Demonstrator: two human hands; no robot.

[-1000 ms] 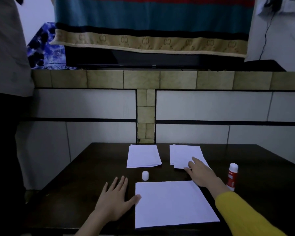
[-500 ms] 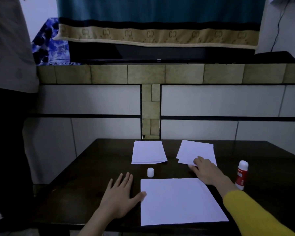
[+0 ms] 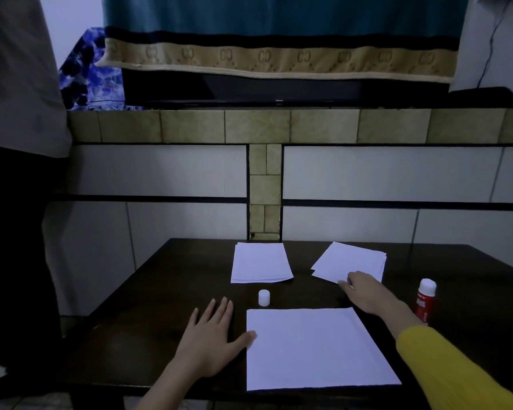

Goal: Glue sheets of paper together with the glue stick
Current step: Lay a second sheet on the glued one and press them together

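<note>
Paper lay in three places on a dark tabletop (image 3: 166, 291), seen from a head camera looking down. Nearest the person was a single white sheet (image 3: 311, 347), flat and square to the near edge. At the far side sat two small stacks: a tidy left stack (image 3: 259, 261) and a right stack (image 3: 353, 258) that was skewed at an angle.

The left hand (image 3: 208, 341) rested flat on the tabletop with fingers straight and spread, its thumb touching the left edge of the near sheet. The right hand (image 3: 365, 294), at the end of a yellow sleeve (image 3: 444, 365), reached to the near corner of the skewed stack, fingertips on the top paper; whether they pinched a sheet or only pressed on it could not be told.

A glue stick (image 3: 425, 300) stood upright at the right, just beside the right forearm, and its white cap (image 3: 264, 297) stood apart, between the near sheet and the left stack.

The step appeared to be drawing one sheet off the right stack to lay over the near one. To do it well, the fingertips should slide only the top sheet clear, then lift it by its corner. The left thumb should keep the near sheet pinned so edges could be matched. The forearm risked knocking over the open glue stick.
</note>
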